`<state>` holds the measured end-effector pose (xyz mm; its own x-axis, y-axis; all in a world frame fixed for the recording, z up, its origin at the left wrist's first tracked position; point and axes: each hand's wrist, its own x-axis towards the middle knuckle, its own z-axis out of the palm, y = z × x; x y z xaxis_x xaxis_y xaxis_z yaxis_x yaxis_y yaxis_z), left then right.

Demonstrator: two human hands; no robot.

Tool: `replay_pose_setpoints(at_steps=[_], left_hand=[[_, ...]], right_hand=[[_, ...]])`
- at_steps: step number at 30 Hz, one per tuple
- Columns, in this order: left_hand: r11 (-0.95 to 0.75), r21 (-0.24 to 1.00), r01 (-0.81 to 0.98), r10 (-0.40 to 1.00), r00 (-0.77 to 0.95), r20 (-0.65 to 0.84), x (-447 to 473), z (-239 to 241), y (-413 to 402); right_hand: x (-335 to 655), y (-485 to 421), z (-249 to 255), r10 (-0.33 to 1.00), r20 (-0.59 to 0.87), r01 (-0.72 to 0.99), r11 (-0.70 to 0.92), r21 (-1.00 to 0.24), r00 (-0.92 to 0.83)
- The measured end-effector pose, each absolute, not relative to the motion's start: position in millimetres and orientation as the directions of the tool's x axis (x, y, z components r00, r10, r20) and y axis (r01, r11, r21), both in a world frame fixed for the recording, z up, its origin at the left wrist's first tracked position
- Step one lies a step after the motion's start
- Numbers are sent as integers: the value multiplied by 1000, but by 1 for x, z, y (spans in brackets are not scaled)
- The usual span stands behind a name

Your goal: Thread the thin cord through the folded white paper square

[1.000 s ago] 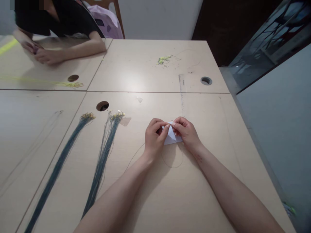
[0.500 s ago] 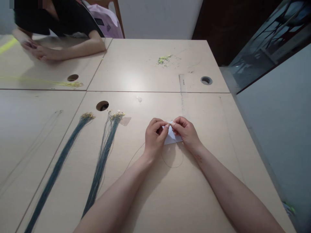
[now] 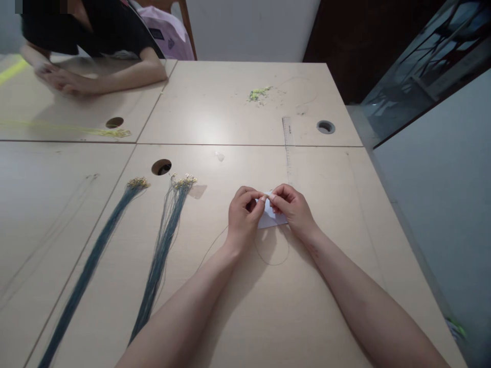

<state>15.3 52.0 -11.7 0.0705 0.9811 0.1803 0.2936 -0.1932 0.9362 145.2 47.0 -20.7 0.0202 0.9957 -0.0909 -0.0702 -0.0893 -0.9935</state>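
Observation:
My left hand (image 3: 247, 212) and my right hand (image 3: 293, 207) meet near the middle of the table, thumbs and forefingers pinched together with the tips almost touching. Between them they hold a thin cord (image 3: 272, 265), which hangs in a loose loop below the hands and also trails out past my left wrist. The exact bit at the fingertips is too small to make out. Under the fingers lies a small white card (image 3: 271, 220), partly covered by both hands.
Two bundles of blue-green cords (image 3: 102, 243) (image 3: 163, 250) with gold-coloured ends lie at the left. A clear ruler (image 3: 286, 138) points away beyond my hands. Yellow-green scraps (image 3: 259, 94) lie farther back. Across the table, a person's hands (image 3: 69, 82) work near yellow cords (image 3: 111, 133).
My hands keep almost the same pinch and place, with only a tiny shift of the fingers. The other person's hands have moved slightly and are blurred.

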Motion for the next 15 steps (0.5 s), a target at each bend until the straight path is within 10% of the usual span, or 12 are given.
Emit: replay_pose_setpoints(at_steps=[15], left_hand=[[-185, 941, 285, 983, 72, 171, 13, -13, 52]], right_hand=[[146, 47, -21, 996, -84, -41, -83, -996, 24]])
